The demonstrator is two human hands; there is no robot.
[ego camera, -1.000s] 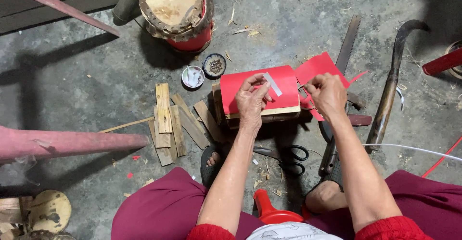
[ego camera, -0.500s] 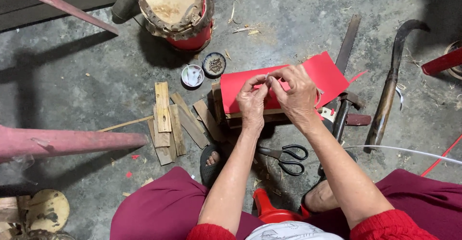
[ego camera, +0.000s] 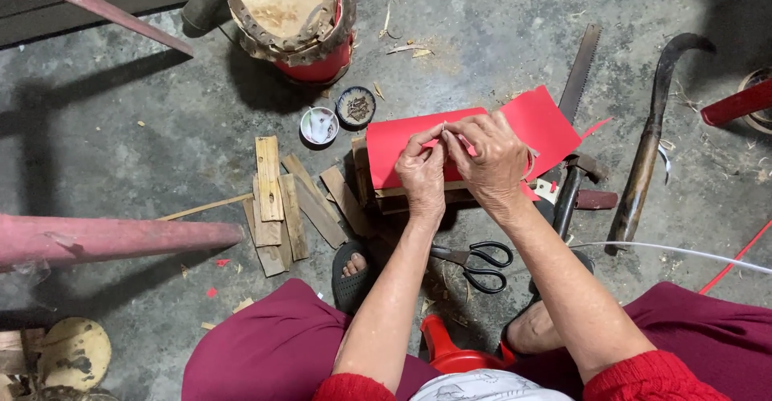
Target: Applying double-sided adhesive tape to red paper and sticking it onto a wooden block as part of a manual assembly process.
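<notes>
Left hand grip: the left hand (ego camera: 421, 172) has fingertips pinched tight on a small pale strip (ego camera: 443, 130), right at the top edge of the red paper.
Right hand grip: the right hand (ego camera: 489, 158) is closed on the same little strip from the other side, fingertips meeting the left ones, so both hands are basically touching.
Red paper: the red sheet (ego camera: 539, 119) lies over a low wooden block (ego camera: 378, 198) under the hands; one corner sticks out to the right.
Near the hands: black-handled scissors (ego camera: 474, 258) lie on the floor just below the wrists, and a hammer (ego camera: 572, 189) lies just right of the right wrist.
Left side: a loose bunch of flat wood slats (ego camera: 277, 204) on the concrete floor (ego camera: 121, 143); two small round tins (ego camera: 338, 115) beside the paper's top left corner.
Further out: a saw blade (ego camera: 582, 67) and a curved sickle-like tool (ego camera: 653, 131) to the right, a red drum with a hide top (ego camera: 289, 11) up top, and a pinkish pole (ego camera: 96, 238) on the left.
</notes>
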